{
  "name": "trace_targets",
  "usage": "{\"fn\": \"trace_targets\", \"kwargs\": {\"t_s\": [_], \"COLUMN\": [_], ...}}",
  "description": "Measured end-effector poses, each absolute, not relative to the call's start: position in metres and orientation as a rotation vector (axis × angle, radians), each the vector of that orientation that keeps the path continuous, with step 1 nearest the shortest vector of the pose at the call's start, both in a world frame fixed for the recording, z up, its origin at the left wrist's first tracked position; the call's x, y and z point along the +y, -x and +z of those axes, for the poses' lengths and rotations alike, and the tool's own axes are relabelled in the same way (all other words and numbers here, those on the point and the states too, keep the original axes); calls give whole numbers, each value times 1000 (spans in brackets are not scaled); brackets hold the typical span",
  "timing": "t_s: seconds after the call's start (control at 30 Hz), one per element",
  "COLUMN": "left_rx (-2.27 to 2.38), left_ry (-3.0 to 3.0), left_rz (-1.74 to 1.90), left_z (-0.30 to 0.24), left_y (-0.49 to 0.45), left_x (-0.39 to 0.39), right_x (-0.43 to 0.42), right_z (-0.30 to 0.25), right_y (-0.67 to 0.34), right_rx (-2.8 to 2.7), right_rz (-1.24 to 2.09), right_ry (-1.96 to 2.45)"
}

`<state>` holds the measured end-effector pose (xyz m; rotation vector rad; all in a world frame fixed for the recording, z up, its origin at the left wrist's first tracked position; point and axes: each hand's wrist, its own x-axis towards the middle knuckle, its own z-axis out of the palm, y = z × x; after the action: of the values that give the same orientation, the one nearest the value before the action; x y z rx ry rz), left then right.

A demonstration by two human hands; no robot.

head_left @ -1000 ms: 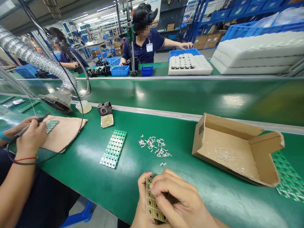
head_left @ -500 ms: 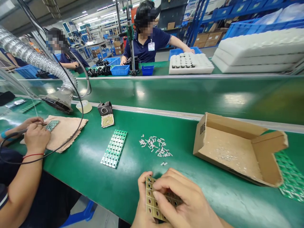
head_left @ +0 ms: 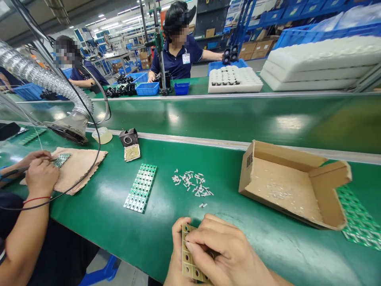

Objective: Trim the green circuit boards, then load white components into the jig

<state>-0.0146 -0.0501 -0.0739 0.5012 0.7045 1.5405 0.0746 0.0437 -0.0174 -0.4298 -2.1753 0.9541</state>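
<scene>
At the bottom centre, my left hand (head_left: 175, 252) holds a tan circuit board panel (head_left: 187, 270) with rows of round holes, its thumb or finger along the left edge. My right hand (head_left: 226, 250) covers much of the panel. Its thumb and index finger are pinched together at the panel's left column; whatever lies between the fingertips is too small to make out. Beyond my hands, small pale strip-like pieces (head_left: 193, 182) are scattered on the green table (head_left: 166, 222). To their left lies a green circuit board panel (head_left: 140, 188) with dark dots.
A cut-down cardboard box (head_left: 285, 172) with tiny clear pieces stands right, beside more green panels (head_left: 357, 218). At left, a co-worker's hands (head_left: 43, 171) work over a cloth (head_left: 80, 171). Tape roll (head_left: 102, 136), black block (head_left: 129, 137) and fume duct (head_left: 68, 127) stand behind.
My right fingertips have shifted slightly left and down on the panel. The co-worker across the bench has raised a black part above the blue bin. The view has moved slightly.
</scene>
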Motion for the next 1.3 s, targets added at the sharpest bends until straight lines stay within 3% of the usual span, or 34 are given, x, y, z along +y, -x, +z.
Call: {"fn": "trace_targets", "kwargs": {"t_s": [0.3,0.4,0.57,0.9,1.3], "left_rx": [786,856,868,845,872], "left_ry": [-375,-323,-304,-335,-348], "left_rz": [1545,1545,1547,1529,1490], "left_z": [-62,-68,-69,-63,-66], "left_y": [14,15,15,16,18], "left_x": [-55,-58,-58,-57,-56], "right_x": [82,115,134,123,140], "right_z": [-13,-32,-57,-46,-42], "right_y": [-89,-90,-72,-48,-66], "right_rx": [-2252,-2461,-2654,-2919,-2915], "right_rz": [1005,816,732,493,565], "right_ry": [656,840,774,721,743]}}
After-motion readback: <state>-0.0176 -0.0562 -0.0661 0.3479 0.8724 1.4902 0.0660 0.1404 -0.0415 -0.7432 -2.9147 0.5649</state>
